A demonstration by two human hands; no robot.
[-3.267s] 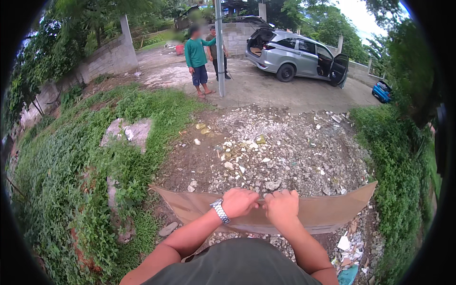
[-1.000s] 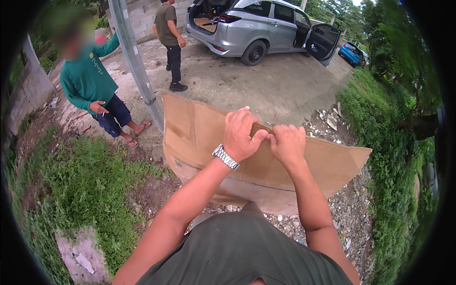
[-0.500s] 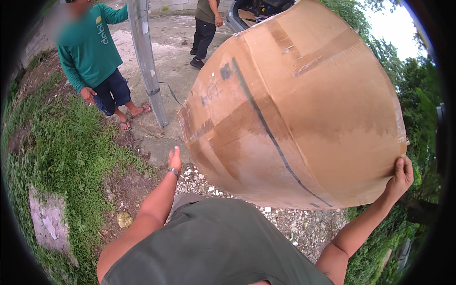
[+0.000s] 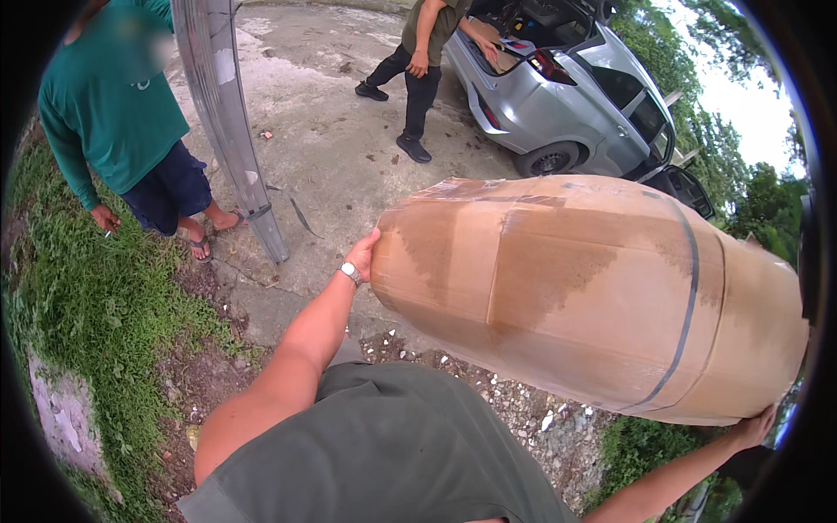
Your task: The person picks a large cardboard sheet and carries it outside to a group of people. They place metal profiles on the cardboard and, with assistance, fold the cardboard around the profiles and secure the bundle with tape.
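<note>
A large brown cardboard box (image 4: 567, 288), with damp-looking darker patches, clear tape and a dark strap line, is held up in front of me. My left hand (image 4: 361, 256), with a watch at the wrist, grips its left end; the fingers are partly hidden behind the cardboard. At the lower right corner my right hand (image 4: 755, 428) holds the bottom edge, its fingertips mostly out of sight under the box. The box spans the space between both hands and is tilted, its right end lower.
A person in a green shirt (image 4: 113, 113) stands at the left beside a metal post (image 4: 225, 122). Another person in dark trousers (image 4: 422, 87) leans toward the open trunk of a silver car (image 4: 558, 105). Grass (image 4: 113, 296) and gravel (image 4: 523, 418) border the concrete (image 4: 323, 131).
The box has turned and come down, uncovering the car. My left hand, earlier free of the box, now grips its left end. My right hand has moved lower and further right.
</note>
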